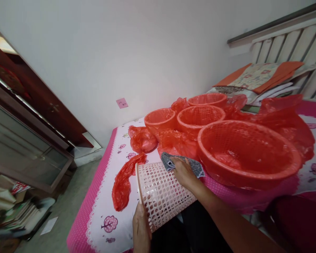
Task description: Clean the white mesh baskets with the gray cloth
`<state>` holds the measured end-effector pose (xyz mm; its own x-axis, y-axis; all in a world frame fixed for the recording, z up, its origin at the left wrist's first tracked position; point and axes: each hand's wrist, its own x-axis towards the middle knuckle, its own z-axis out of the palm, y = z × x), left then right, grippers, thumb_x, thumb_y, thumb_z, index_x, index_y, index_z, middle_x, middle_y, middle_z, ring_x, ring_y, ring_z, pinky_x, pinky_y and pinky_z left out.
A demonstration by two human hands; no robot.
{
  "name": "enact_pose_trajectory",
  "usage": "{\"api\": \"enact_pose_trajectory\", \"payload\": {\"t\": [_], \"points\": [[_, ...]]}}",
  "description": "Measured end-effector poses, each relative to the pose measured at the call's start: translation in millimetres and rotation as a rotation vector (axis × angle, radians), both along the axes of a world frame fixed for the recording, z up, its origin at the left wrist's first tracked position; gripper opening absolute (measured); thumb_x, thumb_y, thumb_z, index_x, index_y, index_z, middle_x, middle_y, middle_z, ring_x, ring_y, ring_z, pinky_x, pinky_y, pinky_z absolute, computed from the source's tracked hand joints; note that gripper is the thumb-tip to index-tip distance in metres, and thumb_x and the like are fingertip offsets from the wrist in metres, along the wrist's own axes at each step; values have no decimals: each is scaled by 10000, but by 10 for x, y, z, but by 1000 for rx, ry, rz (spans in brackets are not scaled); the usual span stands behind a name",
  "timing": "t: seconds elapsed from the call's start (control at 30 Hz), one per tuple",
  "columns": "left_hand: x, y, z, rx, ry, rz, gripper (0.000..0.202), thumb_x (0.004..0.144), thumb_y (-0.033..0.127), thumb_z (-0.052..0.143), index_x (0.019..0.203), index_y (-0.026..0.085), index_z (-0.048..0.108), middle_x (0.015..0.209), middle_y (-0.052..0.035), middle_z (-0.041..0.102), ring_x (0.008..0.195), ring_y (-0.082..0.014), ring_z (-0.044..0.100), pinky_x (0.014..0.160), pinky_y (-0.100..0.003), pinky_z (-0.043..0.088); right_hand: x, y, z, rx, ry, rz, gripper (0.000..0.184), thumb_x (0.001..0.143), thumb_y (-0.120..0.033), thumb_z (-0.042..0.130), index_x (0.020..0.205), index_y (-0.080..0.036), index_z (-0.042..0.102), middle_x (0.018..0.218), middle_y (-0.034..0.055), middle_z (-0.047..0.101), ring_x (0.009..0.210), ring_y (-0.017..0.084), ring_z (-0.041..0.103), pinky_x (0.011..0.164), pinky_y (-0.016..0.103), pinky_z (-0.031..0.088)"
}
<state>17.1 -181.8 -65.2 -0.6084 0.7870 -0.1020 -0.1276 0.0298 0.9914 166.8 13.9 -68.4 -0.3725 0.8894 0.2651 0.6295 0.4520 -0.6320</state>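
A pale pink perforated plastic basket (168, 196) lies tipped on its side at the edge of the bed, close to my body. My left hand (142, 225) grips its rim at the lower left. My right hand (183, 172) presses a grey cloth (197, 166) against the basket's upper side, with its fingers closed on the cloth. Just left of the basket lies a crumpled red plastic bag (122, 186). Part of the basket's far end is hidden behind my right forearm.
Several baskets covered in red plastic bags stand behind, the largest (249, 179) at right. Another bunched red bag (143, 138) lies beside them on the patterned bedsheet (100, 203). Folded bedding (263, 75) is stacked near the radiator (292, 42). A dark red seat (297, 218) is at lower right.
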Motion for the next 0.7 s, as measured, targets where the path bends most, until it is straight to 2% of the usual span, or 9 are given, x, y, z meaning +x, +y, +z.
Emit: {"api": "enact_pose_trajectory", "payload": {"t": [0.1,0.23,0.33,0.4,0.5,0.7], "points": [[-29,14,-1,-13,44,30,695,887,777,651,1191,181,841,1250,-170,830,1391,-426,652,1207,-541,492,92,17,-115,-13,3,-79,618,891,-12,484,1476,-135,641,1536,206,657,1489,348,552,1267,648,308],[-94,58,32,-14,-6,-29,784,864,813,660,1242,147,827,1229,-178,834,1306,-426,706,1181,-578,516,192,34,-326,29,79,-107,665,866,-15,475,1511,-92,620,1573,216,620,1518,349,518,1263,598,377],[-155,106,63,-40,-26,-63,827,831,836,683,1257,140,825,1207,-181,839,1286,-429,717,1170,-591,527,272,-12,-505,105,167,-78,730,831,-11,480,1536,-145,618,1590,168,616,1535,315,497,1280,585,381],[-194,137,68,-46,9,-23,791,828,810,712,1236,144,836,1195,-176,843,1319,-429,698,1195,-588,506,317,-87,-593,154,209,-57,792,805,-11,482,1564,-203,600,1615,126,600,1561,298,462,1290,593,365],[-242,183,55,-42,-20,26,724,852,756,728,1220,143,839,1173,-170,849,1324,-425,698,1216,-599,482,352,-241,-648,189,204,-40,850,772,-14,483,1586,-240,580,1664,96,554,1611,304,386,1304,619,312],[-321,317,46,-6,-265,-52,723,873,693,741,1311,120,785,1187,-199,843,1262,-399,746,1180,-588,518,355,-479,-677,220,149,14,907,724,-36,464,1605,-236,543,1721,94,478,1648,316,317,1320,676,201]]}}
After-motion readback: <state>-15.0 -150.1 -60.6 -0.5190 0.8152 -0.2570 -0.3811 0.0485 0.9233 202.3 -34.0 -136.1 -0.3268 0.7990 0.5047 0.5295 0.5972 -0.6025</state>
